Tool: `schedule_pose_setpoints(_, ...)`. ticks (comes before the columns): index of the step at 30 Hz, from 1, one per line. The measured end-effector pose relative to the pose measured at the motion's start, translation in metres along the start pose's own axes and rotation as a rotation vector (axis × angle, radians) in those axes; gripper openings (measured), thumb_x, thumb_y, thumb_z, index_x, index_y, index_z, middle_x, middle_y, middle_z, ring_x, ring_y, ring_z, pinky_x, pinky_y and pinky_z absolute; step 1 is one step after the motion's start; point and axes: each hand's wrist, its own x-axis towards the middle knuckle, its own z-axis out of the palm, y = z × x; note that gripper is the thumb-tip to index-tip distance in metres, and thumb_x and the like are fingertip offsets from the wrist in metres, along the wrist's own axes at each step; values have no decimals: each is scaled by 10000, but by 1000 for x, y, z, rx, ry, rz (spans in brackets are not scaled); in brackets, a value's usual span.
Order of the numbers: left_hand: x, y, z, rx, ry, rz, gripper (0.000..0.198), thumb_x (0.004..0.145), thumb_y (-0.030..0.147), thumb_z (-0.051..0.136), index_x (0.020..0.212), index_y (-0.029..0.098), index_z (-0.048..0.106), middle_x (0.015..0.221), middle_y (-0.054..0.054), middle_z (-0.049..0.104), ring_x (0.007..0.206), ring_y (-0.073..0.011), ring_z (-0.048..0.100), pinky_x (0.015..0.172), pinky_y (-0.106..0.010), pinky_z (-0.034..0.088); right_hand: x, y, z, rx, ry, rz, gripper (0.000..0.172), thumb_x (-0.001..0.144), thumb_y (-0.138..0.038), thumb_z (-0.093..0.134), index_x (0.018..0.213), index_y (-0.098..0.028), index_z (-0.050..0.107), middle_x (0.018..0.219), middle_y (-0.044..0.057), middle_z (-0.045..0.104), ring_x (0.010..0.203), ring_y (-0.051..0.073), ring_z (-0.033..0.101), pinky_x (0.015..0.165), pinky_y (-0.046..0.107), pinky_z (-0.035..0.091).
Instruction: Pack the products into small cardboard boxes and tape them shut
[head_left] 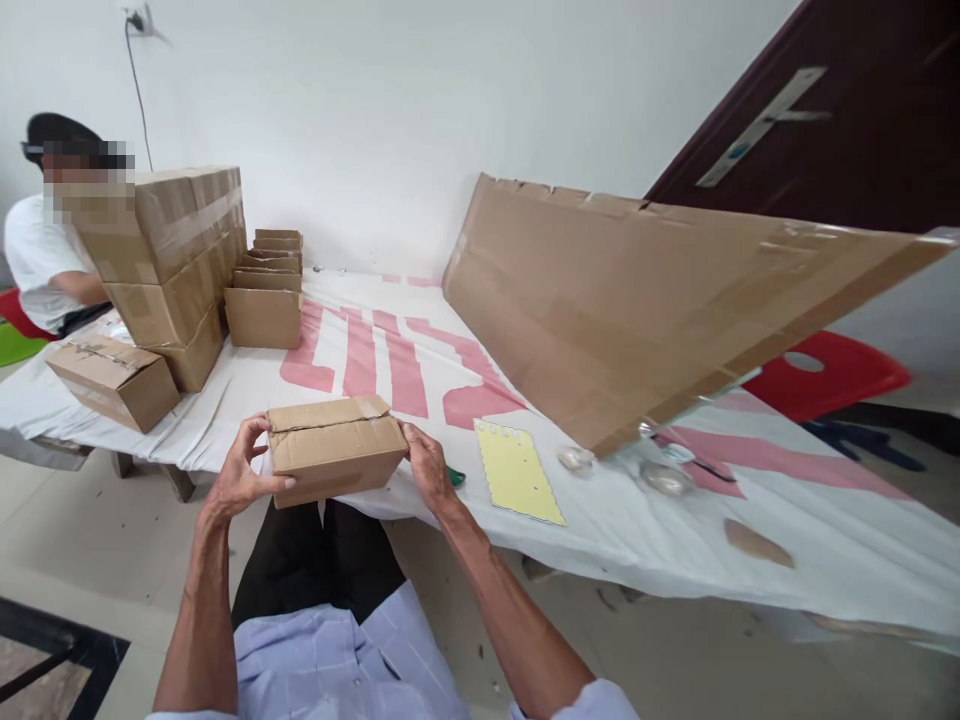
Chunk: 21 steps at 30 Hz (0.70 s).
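Observation:
A small brown cardboard box (337, 455) is held between my two hands at the table's near edge, above my lap. Its top flaps are folded down, meeting along a seam. My left hand (244, 470) grips the left end, thumb along the front face and fingers at the upper corner. At the right end, my right hand (427, 462) is closed against the side, some of its fingers hidden behind the box. Just beyond that hand lies a small green object (455, 477), partly covered. A yellow sheet with wavy edges (519, 472) rests farther right.
Stacked taped boxes (169, 230) stand at the left, with a single box (112, 380) before them and open boxes (262, 315) behind. A large cardboard panel (637, 300) leans at the right near rolls of clear tape (666, 478). Another person (52, 240) sits far left.

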Motion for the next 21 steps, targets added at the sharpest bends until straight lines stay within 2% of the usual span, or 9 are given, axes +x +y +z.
schedule_pose_setpoints(3, -6, -5, 4, -33, 2, -13, 917, 602, 384, 1008, 1347, 321, 476, 1683, -157, 405, 1591, -393, 366, 1189, -538, 400, 3, 3, -8, -29, 22, 44, 727, 811, -836, 643, 1080, -188, 833, 1152, 145, 834, 1117, 349, 747, 974, 484, 604)
schedule_pose_setpoints(7, -13, -22, 7, -85, -33, -27, 1182, 598, 397, 1006, 1572, 316, 340, 1717, -211, 380, 1630, -417, 307, 1209, -574, 388, 2, 3, -22, -141, 77, 67, 809, 740, -883, 672, 1048, -150, 821, 1103, 179, 828, 1053, 358, 756, 887, 499, 624)
schedule_pose_setpoints(9, -16, -32, 9, -93, -60, -39, 1271, 566, 408, 1013, 1621, 283, 316, 1715, -225, 380, 1625, -426, 313, 1236, -586, 360, -1, -1, -27, -164, 67, 65, 825, 744, -891, 663, 1054, -143, 819, 1110, 186, 825, 1036, 358, 759, 860, 494, 627)
schedule_pose_setpoints(12, -21, -42, 12, -85, -62, -37, 1300, 535, 411, 1014, 1632, 231, 339, 1688, -231, 414, 1603, -422, 348, 1262, -589, 329, -6, -9, -28, -180, 22, 18, 807, 792, -879, 635, 1089, -152, 824, 1155, 184, 822, 1078, 359, 751, 879, 479, 622)
schedule_pose_setpoints(16, -24, -39, 18, -14, 8, -42, 1289, 534, 422, 1006, 1637, 233, 365, 1668, -222, 429, 1570, -442, 378, 1174, -592, 447, -7, -11, -28, -280, 45, -43, 813, 823, -873, 589, 1086, -142, 826, 1144, 182, 825, 1090, 361, 732, 926, 472, 597)
schedule_pose_setpoints(18, -25, -33, 22, 9, 38, -27, 1292, 537, 435, 1008, 1643, 240, 368, 1675, -216, 409, 1564, -445, 380, 1123, -562, 505, -4, -5, -32, -341, 66, -43, 820, 833, -874, 555, 1064, -133, 820, 1114, 185, 826, 1053, 357, 729, 920, 470, 589)
schedule_pose_setpoints(21, -25, -24, 27, 40, 63, 1, 1294, 538, 467, 1010, 1642, 243, 373, 1676, -203, 401, 1555, -444, 386, 1102, -539, 530, 1, 10, -46, -463, 69, -68, 808, 858, -856, 493, 1068, -140, 805, 1104, 188, 818, 1019, 348, 719, 916, 481, 578)
